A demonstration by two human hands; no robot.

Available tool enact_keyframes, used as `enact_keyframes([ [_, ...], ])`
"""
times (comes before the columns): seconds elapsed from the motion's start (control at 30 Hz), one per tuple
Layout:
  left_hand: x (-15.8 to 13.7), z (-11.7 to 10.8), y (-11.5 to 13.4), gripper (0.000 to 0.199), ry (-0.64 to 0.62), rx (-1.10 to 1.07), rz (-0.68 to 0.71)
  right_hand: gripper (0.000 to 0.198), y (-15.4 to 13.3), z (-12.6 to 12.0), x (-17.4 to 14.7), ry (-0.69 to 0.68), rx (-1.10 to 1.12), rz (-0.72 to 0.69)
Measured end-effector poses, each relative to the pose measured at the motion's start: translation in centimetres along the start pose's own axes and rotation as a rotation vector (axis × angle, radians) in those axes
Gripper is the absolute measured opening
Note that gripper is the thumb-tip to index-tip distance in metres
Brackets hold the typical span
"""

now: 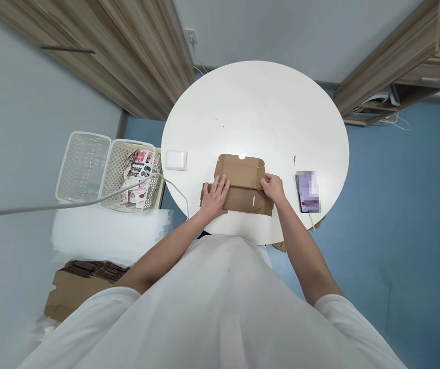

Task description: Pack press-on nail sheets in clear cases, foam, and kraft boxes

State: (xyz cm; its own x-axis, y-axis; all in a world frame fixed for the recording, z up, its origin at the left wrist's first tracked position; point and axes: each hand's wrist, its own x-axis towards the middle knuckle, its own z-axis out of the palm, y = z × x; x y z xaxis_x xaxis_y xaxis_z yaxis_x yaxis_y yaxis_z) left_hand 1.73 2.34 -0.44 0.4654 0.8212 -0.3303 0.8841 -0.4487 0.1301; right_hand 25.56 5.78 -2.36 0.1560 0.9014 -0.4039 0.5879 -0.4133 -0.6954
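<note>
A brown cardboard box [242, 174], partly unfolded with its lid panel spread away from me, lies on the round white table [254, 102] near its front edge. My left hand [215, 197] rests on the left part of the box with fingers spread. At the right side, my right hand [273, 186] pinches a flap of the cardboard near the fold line. A small white slot mark shows on the near panel. The fingertips of my right hand partly cover the flap.
A phone [307, 191] with a cable lies at the table's right. A small white square case [176, 160] sits at the left edge. Beside the table stand a white basket [106, 174] of printed cards, a white wrapping roll [104, 230] and stacked cardboard [76, 292]. A cable crosses at left.
</note>
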Motion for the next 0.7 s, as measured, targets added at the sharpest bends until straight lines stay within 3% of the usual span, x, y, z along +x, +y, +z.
enact_keyframes([
  [0.2, 0.2, 0.1, -0.3, 0.103, -0.041, 0.0, 0.016, 0.025, -0.5, 0.3, -1.2, 0.0, -0.177, -0.001],
  [0.33, -0.4, 0.3, -0.6, 0.1, -0.014, -0.02, 0.025, 0.065, -1.3, 0.7, -4.3, 0.164, -0.493, -0.215],
  [0.43, -1.2, 0.6, -1.2, 0.099, 0.011, -0.03, 0.044, 0.089, -1.4, 1.9, -7.3, -0.008, -0.678, -0.46],
  [0.5, -1.8, 0.7, -1.7, 0.099, 0.018, -0.03, 0.064, 0.101, -1.2, 3.3, -8.9, -0.124, -0.746, -0.526],
  [0.57, -2.4, 0.8, -2.1, 0.1, 0.02, -0.024, 0.08, 0.108, -1.0, 4.8, -9.9, -0.174, -0.794, -0.499],
  [0.7, -3.9, 1.3, -2.8, 0.11, 0.081, -0.034, 0.04, 0.104, -0.8, 6.9, -10.4, -0.157, -0.819, -0.397],
])
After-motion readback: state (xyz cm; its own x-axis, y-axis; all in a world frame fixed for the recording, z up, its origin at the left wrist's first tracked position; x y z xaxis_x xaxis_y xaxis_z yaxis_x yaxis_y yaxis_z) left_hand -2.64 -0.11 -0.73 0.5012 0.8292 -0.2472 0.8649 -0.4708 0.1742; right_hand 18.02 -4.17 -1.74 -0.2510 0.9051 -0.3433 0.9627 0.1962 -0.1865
